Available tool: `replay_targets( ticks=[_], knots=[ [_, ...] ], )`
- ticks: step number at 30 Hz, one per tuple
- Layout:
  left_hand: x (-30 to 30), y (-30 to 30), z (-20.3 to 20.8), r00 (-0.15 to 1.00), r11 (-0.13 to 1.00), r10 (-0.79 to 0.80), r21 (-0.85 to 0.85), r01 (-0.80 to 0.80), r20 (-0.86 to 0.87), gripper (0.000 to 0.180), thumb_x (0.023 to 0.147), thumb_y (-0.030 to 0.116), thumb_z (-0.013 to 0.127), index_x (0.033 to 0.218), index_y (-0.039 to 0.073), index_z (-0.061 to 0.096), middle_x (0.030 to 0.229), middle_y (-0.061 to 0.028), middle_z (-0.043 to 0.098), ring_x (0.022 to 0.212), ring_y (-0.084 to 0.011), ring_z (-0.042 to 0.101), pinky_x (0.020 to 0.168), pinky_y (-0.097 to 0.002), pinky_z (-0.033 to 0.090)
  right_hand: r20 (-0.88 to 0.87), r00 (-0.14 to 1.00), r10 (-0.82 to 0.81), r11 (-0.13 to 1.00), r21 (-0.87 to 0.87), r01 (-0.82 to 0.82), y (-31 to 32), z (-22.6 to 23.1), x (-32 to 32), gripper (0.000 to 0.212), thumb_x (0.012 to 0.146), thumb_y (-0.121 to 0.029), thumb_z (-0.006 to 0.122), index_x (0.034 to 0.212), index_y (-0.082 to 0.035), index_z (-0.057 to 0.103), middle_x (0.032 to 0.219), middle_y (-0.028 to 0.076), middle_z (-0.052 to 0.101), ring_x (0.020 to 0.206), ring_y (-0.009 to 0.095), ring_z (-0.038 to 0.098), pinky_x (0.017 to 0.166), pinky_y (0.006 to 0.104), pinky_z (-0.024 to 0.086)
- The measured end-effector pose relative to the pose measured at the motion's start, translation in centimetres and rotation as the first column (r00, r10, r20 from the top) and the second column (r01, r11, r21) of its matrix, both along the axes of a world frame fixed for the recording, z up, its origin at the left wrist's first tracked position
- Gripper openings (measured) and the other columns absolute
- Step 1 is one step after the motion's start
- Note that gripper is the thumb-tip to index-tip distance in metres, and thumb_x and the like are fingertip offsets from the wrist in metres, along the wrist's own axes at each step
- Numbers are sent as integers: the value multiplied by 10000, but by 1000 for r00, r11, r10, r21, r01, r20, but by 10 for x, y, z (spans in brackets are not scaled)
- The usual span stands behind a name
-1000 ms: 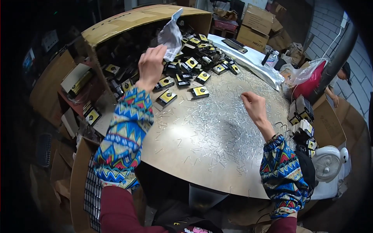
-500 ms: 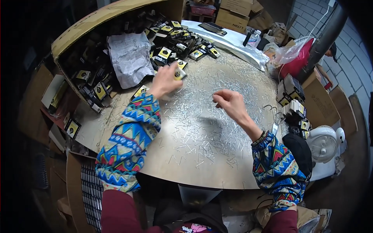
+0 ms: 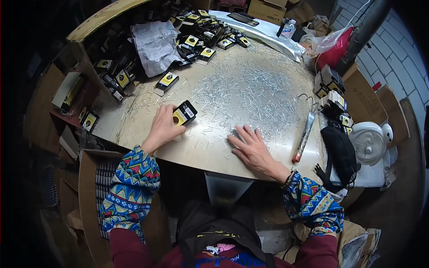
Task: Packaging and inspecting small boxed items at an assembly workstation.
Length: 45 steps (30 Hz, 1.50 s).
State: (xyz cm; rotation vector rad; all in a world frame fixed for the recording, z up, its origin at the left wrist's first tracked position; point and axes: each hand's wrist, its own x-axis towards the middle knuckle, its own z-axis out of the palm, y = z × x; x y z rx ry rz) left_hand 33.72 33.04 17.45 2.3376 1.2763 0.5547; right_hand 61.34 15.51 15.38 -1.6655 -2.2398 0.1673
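Currently, a small black-and-yellow box (image 3: 186,112) is pinched in the left hand (image 3: 162,128) over the table (image 3: 203,157); whether it is touched by the box cannot be told. The right hand (image 3: 254,149) is spread palm down at the near side of the scattered metal pieces (image 3: 250,89).

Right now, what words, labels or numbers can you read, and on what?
Box in the left hand: label too small to read.
Other boxes: too small.
Paper: print too small.
Back carton: dark letters, which I won't copy.
Right carton: faint, unreadable.
Shirt: white letters, unclear.
Bottle: label blurred.
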Motion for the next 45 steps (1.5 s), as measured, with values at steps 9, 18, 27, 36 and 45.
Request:
replay_targets(
  ticks=[9, 18, 27, 36, 45],
  knots=[
    [6, -118, 16, 627, 715, 339, -625, 313, 701, 683, 811, 26, 673, 1397, 52, 324, 1039, -18, 459, 913, -91, 478, 809, -242, 432, 130, 985, -113, 991, -51, 120, 7, -5, -21, 495, 1018, -407, 387, 1451, -166, 399, 1529, 175, 310, 1418, 433, 235, 1140, 593, 165],
    [-70, -223, -82, 326, 265, 850, -870, 416, 415, 383, 925, 313, 542, 1138, -6, 564, 1047, -147, 676, 768, -233, 665, 702, -409, 577, -57, 991, -123, 978, 163, 131, -17, -16, 2, 384, 962, -134, 531, 1337, -51, 504, 1386, 210, 489, 1293, 398, 454, 1077, 476, 375],
    [-50, -255, -109, 337, 93, 901, -881, 464, 272, 315, 947, 241, 552, 1154, 5, 573, 1081, -125, 652, 935, -249, 660, 801, -428, 570, -443, 875, -195, 898, 279, 341, -7, 6, 11, 182, 945, -119, 587, 1080, -9, 641, 996, 160, 695, 922, 296, 695, 783, 332, 537],
    [-37, -266, -123, 403, 150, 856, -902, 406, 324, 278, 1006, 241, 528, 1215, 60, 552, 1067, -58, 642, 957, -148, 649, 839, -311, 554, -533, 831, -159, 987, -87, 134, -4, 5, 23, 299, 941, -157, 610, 1216, -43, 631, 1188, 160, 662, 970, 241, 671, 821, 310, 503],
    [-21, -268, -135, 779, 127, 579, -970, 206, 241, 284, 958, 182, 597, 1213, 62, 560, 1021, -32, 642, 870, -117, 647, 720, -248, 549, -61, 997, -40, 999, -31, 38, 15, -13, -19, 486, 1016, -341, 431, 1433, -90, 425, 1506, 195, 355, 1434, 348, 259, 1172, 485, 203]
  ],
)
